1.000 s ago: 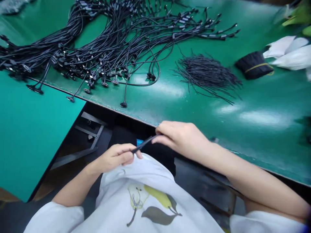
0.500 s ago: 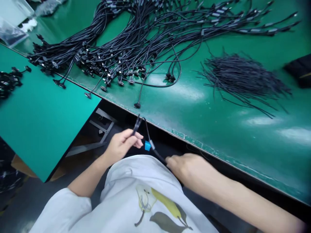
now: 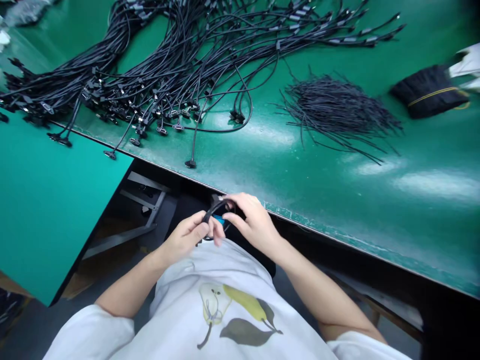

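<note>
A black cable [image 3: 226, 201] is bent into a loop in front of my waist, just off the table's front edge. My left hand [image 3: 195, 232] pinches the loop's left side between thumb and fingers. On the loop's upper right, my right hand [image 3: 251, 220] curves its fingers around the cable, with the thumb below. Part of the cable is hidden behind the fingers. Beyond my hands, a large pile of black cables [image 3: 180, 65] with flanged connectors lies on the table. To its right sits a heap of short thin black ties [image 3: 337, 107].
The green table [image 3: 318, 195] runs across in front of me, its edge close beyond my hands. A lower green surface [image 3: 56, 200] adjoins at left. A black cloth item with a yellow line [image 3: 431, 92] lies at far right. Below is a metal frame [image 3: 150, 220].
My right hand has come up and left to meet my left hand. The cable, which hung stretched between the hands, is now coiled into a loop. The view has shifted rightward.
</note>
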### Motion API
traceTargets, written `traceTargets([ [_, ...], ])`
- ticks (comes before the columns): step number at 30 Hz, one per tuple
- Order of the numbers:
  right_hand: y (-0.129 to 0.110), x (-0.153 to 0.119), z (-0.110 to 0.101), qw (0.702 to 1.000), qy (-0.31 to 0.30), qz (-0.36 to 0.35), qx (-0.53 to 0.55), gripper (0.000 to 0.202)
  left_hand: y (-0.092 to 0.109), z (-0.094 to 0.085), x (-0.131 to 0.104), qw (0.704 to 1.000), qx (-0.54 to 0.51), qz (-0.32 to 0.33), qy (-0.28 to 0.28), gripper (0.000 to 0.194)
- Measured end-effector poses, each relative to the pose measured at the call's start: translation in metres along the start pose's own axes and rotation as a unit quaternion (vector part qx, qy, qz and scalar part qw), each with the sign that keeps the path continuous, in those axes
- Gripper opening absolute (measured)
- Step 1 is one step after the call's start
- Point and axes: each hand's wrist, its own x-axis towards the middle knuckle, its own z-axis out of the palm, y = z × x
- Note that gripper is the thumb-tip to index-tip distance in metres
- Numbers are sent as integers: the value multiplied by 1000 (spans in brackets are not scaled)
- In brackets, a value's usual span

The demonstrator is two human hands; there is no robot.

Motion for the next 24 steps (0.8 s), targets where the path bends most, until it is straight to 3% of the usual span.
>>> traceTargets([
  [4, -4, -7, 19, 985, 59, 98, 130, 26, -14, 14, 7, 990, -130, -59, 9, 49],
  [6, -6, -10, 25, 952, 84, 164, 243, 26, -18, 22, 11, 982, -177, -58, 44, 52],
  [8, -6, -11, 28, 881, 72, 240, 402, 29, -16, 25, 15, 967, -236, -59, 73, 52],
  [11, -9, -11, 24, 746, -8, 298, 596, 36, -7, 19, 20, 944, -313, -75, 76, 53],
  [13, -14, -12, 20, 701, -33, 298, 647, 37, -5, 13, 19, 948, -304, -79, 55, 51],
  [14, -17, -13, 20, 697, -28, 296, 653, 37, -6, 11, 18, 958, -273, -78, 43, 50],
  [16, -23, -14, 22, 717, 5, 291, 633, 38, -11, 12, 12, 984, -166, -64, 29, 49],
  [18, -25, -16, 30, 756, 36, 290, 585, 36, -18, 16, 7, 998, -23, -47, 39, 47],
  [21, -21, -20, 43, 840, 78, 260, 470, 28, -24, 21, 2, 987, 148, -36, 53, 38],
  [24, -17, -22, 50, 922, 140, 183, 310, 30, -28, 22, 6, 981, 189, -22, 24, 29],
])
